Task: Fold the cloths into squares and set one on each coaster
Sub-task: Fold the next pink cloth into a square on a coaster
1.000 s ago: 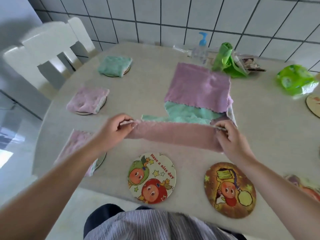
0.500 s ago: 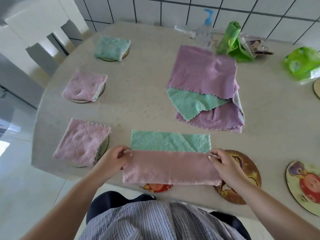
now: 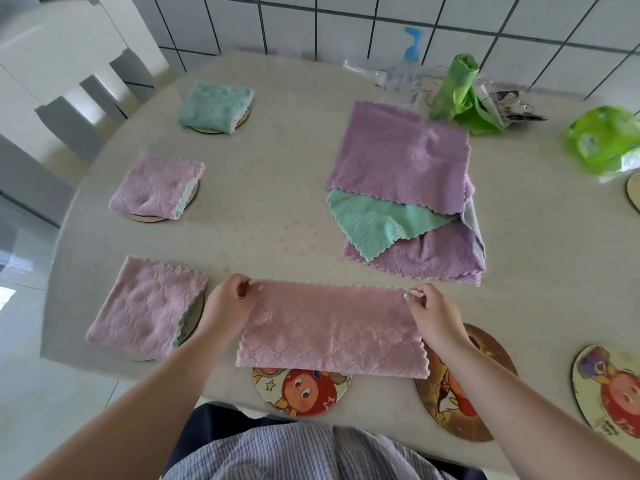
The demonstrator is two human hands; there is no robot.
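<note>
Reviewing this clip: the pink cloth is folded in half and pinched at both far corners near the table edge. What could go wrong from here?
1. The pink cloth lies over the cartoon coaster at the table edge; a tug toward the body could slide either off.
2. The left hand and right hand pinch only corners, so the layers may shift and the square come out uneven.
3. Its right end overlaps the brown coaster, inviting off-centre placement.

This looks like a home dining corner: a white tiled wall, a white chair, a pump bottle and cartoon coasters on the desk.
</note>
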